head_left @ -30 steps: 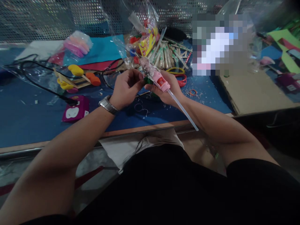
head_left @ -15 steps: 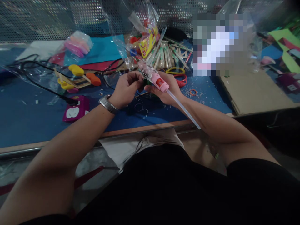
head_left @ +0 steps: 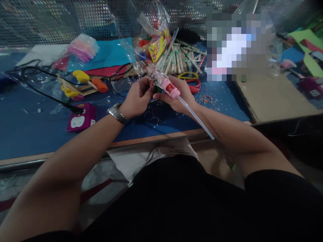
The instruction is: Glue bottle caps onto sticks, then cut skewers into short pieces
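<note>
A pink glue gun with a clear glue stick sticking out of its back is held by my right hand, which is wrapped round it from the right. Whitish and grey residue covers the gun's front half. My left hand, with a metal watch at the wrist, is closed in a pinch at the gun's left side. What its fingertips hold is hidden. Something small and green shows between the hands. Bundled sticks lie just beyond the gun.
A purple power box with a black cable sits at the left, near a small stick model with yellow and orange pieces. Red scissors lie right of my hands. Cardboard lies further right; plastic bags stand behind.
The glue gun has shifted very slightly left with my right hand. My left hand's fingers have moved a little; both hands keep nearly the same pose.
</note>
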Motion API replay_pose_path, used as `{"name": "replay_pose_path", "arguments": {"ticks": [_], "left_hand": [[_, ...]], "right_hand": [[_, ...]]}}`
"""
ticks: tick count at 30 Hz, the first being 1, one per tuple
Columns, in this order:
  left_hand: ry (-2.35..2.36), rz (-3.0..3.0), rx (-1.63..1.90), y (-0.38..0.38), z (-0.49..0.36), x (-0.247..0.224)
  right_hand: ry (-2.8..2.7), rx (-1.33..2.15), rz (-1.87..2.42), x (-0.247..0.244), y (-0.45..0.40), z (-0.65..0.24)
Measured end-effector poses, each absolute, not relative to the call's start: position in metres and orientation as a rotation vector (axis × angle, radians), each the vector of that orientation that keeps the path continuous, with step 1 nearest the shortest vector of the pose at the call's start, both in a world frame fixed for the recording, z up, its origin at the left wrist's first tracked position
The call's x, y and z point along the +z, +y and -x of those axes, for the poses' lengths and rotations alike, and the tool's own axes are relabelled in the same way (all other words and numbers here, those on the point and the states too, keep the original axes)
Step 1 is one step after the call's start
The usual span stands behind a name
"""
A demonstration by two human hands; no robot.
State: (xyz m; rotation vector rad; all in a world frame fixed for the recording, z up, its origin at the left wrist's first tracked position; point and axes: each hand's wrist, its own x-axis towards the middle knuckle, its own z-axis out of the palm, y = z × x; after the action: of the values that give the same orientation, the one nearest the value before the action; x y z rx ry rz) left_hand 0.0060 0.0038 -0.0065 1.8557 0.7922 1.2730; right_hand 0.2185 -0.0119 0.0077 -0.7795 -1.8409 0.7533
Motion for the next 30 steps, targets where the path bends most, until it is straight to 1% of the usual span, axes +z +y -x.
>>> {"name": "replay_pose_path", "arguments": {"ticks": [10, 14, 18, 24, 30], "left_hand": [[0.830, -1.866, 1.382, 0.005, -0.001, -0.010], [0.884, -2.022, 1.402, 0.004, 0.001, -0.010], [0.924, -2.105, 1.377, 0.003, 0.003, -0.010], [0.998, -2.189, 1.399, -0.008, 0.002, 0.002], [1.028, -2.286, 1.470, -0.014, 0.002, 0.010]], "right_hand": [[-1.691, 0.795, 0.825, -0.001, -0.009, -0.215], [-1.730, 0.748, 0.785, 0.002, -0.011, -0.217], [-1.834, 0.672, 0.840, 0.007, -0.014, -0.220], [-1.904, 0.521, 0.799, 0.008, -0.017, -0.219], [-1.911, 0.525, 0.839, 0.007, -0.018, -0.218]]}}
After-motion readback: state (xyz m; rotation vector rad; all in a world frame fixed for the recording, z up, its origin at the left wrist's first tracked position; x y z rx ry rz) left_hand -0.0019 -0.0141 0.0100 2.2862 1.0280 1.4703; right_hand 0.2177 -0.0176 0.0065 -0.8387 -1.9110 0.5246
